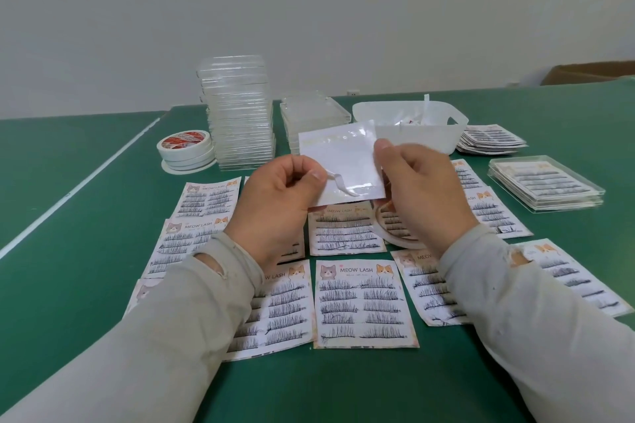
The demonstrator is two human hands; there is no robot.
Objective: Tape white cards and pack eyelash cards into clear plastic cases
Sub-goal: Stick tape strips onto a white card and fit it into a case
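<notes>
I hold the white rectangular card [343,161] up over the green bench [86,233], above the printed eyelash cards [364,302]. I judge the tape liner must be peeled slowly, with the card flat. My left hand [278,206] pinches the curling thin liner strip [343,184]; my right hand [422,189] pinches the card's right edge. Stacked clear plastic cases [240,113] stand toward the far edge.

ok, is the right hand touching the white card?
Touching. In the head view the right hand pinches the right edge of the white card, thumb on its front face, while the left hand holds its lower left.
</notes>
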